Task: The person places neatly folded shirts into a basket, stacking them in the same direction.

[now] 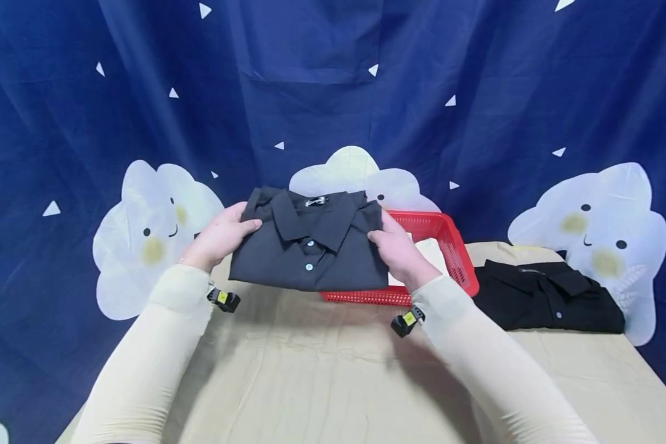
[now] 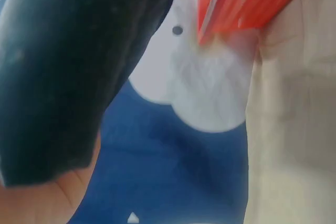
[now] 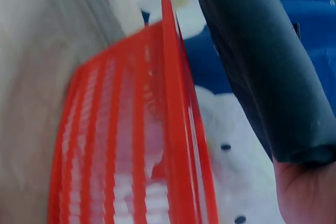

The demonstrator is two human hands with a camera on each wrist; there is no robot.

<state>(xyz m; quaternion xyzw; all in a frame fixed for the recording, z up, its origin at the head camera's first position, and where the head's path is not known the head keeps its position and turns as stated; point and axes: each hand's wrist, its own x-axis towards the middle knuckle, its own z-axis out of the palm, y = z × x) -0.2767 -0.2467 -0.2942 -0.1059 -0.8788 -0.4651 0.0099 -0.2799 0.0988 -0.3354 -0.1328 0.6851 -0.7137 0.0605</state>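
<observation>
1. Now pinching the left edge of the grey shirt with the left hand.
2. Likewise pinching its right edge with the right hand.
3. Holding it folded, aloft — above the table, partly before the red basket.
4. Showing white cloth inside — and a folded black shirt beside, rightward.
5. Farthest, showing a blue curtain.

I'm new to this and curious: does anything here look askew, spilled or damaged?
Nothing stands out. The dark grey folded collared shirt, gripped by the left fingers and right fingers, looks neat; the black folded collared shirt lies flat at the right; the red perforated plastic basket stands upright. No spill or damage shows.
</observation>
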